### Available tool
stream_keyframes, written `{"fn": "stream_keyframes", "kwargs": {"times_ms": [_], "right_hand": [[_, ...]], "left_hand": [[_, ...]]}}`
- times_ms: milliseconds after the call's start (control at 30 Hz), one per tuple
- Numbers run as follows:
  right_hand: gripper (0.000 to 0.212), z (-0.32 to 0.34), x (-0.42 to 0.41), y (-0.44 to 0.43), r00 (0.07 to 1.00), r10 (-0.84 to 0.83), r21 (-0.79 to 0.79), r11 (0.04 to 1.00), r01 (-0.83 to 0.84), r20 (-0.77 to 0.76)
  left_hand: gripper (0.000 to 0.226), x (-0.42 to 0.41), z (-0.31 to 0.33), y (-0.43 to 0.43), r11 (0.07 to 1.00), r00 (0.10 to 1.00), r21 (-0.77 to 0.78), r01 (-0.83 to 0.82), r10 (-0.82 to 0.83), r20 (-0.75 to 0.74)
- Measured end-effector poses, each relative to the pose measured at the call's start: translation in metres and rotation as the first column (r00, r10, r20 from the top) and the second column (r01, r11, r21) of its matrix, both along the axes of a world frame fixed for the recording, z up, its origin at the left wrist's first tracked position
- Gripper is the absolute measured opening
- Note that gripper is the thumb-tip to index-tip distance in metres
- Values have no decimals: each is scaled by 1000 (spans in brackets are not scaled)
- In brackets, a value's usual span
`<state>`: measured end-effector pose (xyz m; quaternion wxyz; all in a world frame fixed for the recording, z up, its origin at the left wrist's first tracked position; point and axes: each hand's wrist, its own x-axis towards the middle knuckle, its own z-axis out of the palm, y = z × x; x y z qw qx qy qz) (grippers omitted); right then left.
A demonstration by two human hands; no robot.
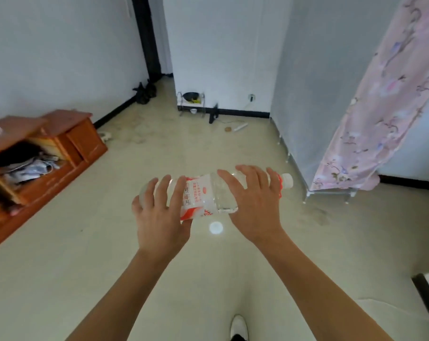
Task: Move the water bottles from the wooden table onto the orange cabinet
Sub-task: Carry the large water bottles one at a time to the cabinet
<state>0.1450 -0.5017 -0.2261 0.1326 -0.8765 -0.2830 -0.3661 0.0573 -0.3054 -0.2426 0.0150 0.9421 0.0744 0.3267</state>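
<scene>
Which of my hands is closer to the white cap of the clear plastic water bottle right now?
Right. The right hand holds the clear plastic water bottle just beside its white cap; the left hand holds the opposite base end.

Head-worn wide-angle view, forward and down, close over water bottle (pixel 201 193).

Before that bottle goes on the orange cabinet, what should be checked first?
1. Grip: left hand and right hand both hold the bottle: ok.
2. Cap on: ok.
3. Bottle upright: not ok, it lies sideways.
4. Bare room on the cabinet top: ok.
5. Bottles left on the table: cannot tell, table out of view.
</scene>
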Motion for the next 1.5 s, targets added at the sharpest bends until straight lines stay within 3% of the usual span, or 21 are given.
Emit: {"fn": "stream_keyframes", "kwargs": {"times_ms": [133, 267, 400, 800, 1033, 1500], "right_hand": [[72, -3, 76, 73, 991, 132, 27, 991, -133, 25], [77, 1, 146, 142, 967, 247, 69, 968, -243, -59], [82, 17, 207, 216, 931, 356, 92, 933, -349, -77], [95, 28, 283, 479, 743, 668, 22, 744, -667, -39], [94, 46, 331, 649, 695, 719, -38, 695, -718, 19], [88, 21, 493, 926, 737, 676, 67, 734, -676, 22]], "left_hand": [[89, 47, 4, 55, 991, 990, -4, -137, 137, -36], [92, 100, 20, 107, 969, 965, 23, -245, 246, -87], [89, 143, 39, 165, 931, 933, 80, -356, 358, -24], [89, 179, 31, 372, 775, 774, 9, -632, 631, 52], [89, 218, 41, 529, 751, 747, -43, -659, 660, 81], [91, 387, 35, 818, 797, 796, -4, -605, 604, 26]]}}
